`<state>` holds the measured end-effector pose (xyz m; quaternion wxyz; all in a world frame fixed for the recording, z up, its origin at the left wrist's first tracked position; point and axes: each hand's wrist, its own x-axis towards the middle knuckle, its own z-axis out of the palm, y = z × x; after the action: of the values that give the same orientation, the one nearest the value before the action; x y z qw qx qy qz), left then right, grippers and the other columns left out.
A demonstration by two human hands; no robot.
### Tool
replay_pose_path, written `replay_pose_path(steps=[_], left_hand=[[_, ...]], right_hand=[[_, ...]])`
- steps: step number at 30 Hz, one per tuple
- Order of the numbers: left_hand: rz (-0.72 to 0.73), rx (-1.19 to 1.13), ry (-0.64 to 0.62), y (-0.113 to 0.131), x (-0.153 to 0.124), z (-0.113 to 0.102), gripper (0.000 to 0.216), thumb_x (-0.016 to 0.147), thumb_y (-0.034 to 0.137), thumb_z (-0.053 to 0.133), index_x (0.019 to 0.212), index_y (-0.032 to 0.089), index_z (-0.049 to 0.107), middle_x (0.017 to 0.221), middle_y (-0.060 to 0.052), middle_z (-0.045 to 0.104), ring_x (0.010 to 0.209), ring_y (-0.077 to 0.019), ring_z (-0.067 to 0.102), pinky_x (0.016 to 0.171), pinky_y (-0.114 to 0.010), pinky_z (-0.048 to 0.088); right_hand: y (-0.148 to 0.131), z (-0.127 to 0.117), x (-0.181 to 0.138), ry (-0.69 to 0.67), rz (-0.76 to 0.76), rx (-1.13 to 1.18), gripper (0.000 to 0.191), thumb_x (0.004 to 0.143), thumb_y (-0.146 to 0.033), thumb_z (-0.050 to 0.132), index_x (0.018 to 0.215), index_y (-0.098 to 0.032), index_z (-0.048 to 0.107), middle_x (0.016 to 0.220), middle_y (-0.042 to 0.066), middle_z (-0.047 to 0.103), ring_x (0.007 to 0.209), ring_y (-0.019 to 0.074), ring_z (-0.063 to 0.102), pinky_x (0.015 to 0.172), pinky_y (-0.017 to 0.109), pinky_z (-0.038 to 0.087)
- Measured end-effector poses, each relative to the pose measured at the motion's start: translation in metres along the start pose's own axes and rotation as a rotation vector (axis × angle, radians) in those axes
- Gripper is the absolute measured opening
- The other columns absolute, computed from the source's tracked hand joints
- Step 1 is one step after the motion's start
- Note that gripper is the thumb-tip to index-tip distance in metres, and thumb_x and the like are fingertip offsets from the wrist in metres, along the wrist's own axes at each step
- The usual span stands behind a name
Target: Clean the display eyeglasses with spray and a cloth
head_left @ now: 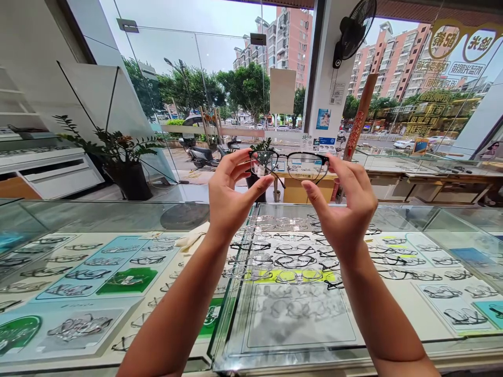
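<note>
I hold a pair of black-framed glasses (291,165) up in front of me, above the glass display counter (298,319). My left hand (230,201) pinches the left lens end with thumb and fingers. My right hand (343,207) grips the right end of the frame the same way. The lenses face the shop window. Under the counter glass lie several rows of spectacle frames (291,251) on trays.
A potted plant (118,152) stands on the left beyond the counter. A second counter (424,167) runs along the right window. A wall fan (351,31) hangs on the pillar above. A cloth (192,240) lies on the counter by my left wrist.
</note>
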<state>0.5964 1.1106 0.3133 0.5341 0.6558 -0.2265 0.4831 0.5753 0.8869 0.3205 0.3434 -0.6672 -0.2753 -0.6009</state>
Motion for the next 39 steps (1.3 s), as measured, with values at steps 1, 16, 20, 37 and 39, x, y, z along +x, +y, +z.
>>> replay_pose_path(steps=[1,16,20,37,39], left_hand=[[0.005,-0.015,0.008,-0.002,0.0,0.001,0.07,0.078,0.053,0.098,0.135,0.024,0.069,0.135,-0.014,0.076,0.119,-0.0273,0.076,0.099,-0.039,0.064],[0.297,0.198,0.255,0.005,-0.008,0.006,0.072,0.078,0.049,0.099,0.137,0.028,0.064,0.136,-0.009,0.069,0.127,-0.0311,0.068,0.109,-0.048,0.057],[0.362,0.271,0.274,0.008,-0.01,0.005,0.071,0.078,0.049,0.099,0.137,0.028,0.066,0.135,-0.008,0.068,0.127,-0.0326,0.067,0.107,-0.049,0.057],[0.083,0.276,0.177,0.03,-0.013,0.006,0.065,0.075,0.058,0.099,0.123,0.023,0.072,0.115,-0.007,0.078,0.104,-0.0245,0.075,0.089,-0.039,0.059],[0.074,0.282,0.173,0.032,-0.013,0.006,0.065,0.075,0.058,0.099,0.123,0.023,0.072,0.115,-0.007,0.078,0.105,-0.0248,0.075,0.09,-0.04,0.06]], right_hand=[[0.0,0.001,-0.001,0.011,-0.027,-0.025,0.044,0.101,-0.043,0.075,0.143,-0.029,0.07,0.125,0.011,0.078,0.117,0.032,0.074,0.101,0.054,0.065],[0.006,0.003,-0.002,-0.164,0.182,0.301,0.054,0.101,-0.036,0.072,0.155,-0.037,0.063,0.153,0.006,0.07,0.131,0.0305,0.07,0.106,0.054,0.062],[0.008,0.004,-0.002,-0.143,0.306,0.4,0.048,0.102,-0.041,0.071,0.15,-0.036,0.069,0.148,0.006,0.073,0.127,0.0294,0.072,0.101,0.05,0.063],[0.018,0.006,0.002,0.014,0.471,0.48,0.025,0.099,-0.047,0.074,0.101,-0.026,0.087,0.087,0.002,0.073,0.079,0.0177,0.064,0.074,0.036,0.054],[0.018,0.006,0.002,0.013,0.477,0.497,0.024,0.099,-0.045,0.074,0.096,-0.024,0.086,0.085,0.002,0.071,0.078,0.0173,0.063,0.074,0.036,0.054]])
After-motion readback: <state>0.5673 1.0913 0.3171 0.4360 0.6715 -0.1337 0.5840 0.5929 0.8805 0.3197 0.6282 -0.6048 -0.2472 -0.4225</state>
